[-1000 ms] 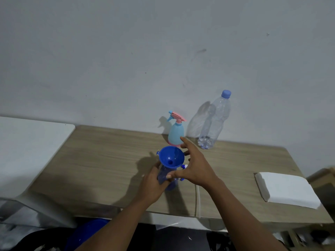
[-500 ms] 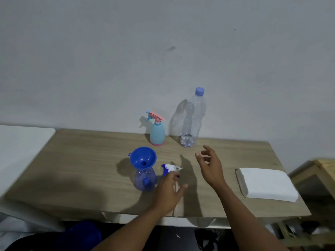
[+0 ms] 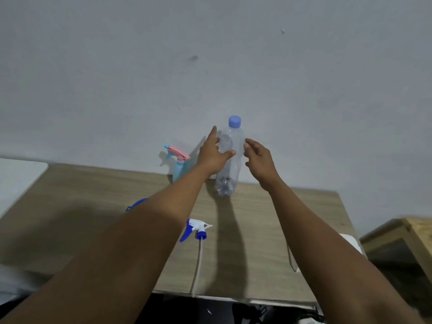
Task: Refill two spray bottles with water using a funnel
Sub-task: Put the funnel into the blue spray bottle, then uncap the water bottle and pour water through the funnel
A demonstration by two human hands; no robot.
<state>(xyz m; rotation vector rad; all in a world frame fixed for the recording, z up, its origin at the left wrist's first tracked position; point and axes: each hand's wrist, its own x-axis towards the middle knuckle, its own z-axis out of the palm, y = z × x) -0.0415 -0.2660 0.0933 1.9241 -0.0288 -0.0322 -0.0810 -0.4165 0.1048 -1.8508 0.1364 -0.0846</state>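
At the back of the desk (image 3: 292, 213), by the wall (image 3: 210, 66), the water bottle (image 3: 228, 178) stands upright and capped, long axis vertical, between both hands. The left hand (image 3: 210, 159) sits at its left flank, fingers (image 3: 213, 134) spread and thumb (image 3: 228, 153) across the front, the right hand (image 3: 259, 160) just off its right flank, fingers loosely curled; both are released, gripping nothing, and the left looks nearer, contact unclear. A spray bottle (image 3: 177, 170) stands just left; a spray head (image 3: 196, 230) and half-hidden funnel (image 3: 136, 203) lie nearer the person.

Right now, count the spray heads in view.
2: a pink head on the light-blue bottle by the wall; a white-and-blue head lying loose on the table. Others may be hidden.
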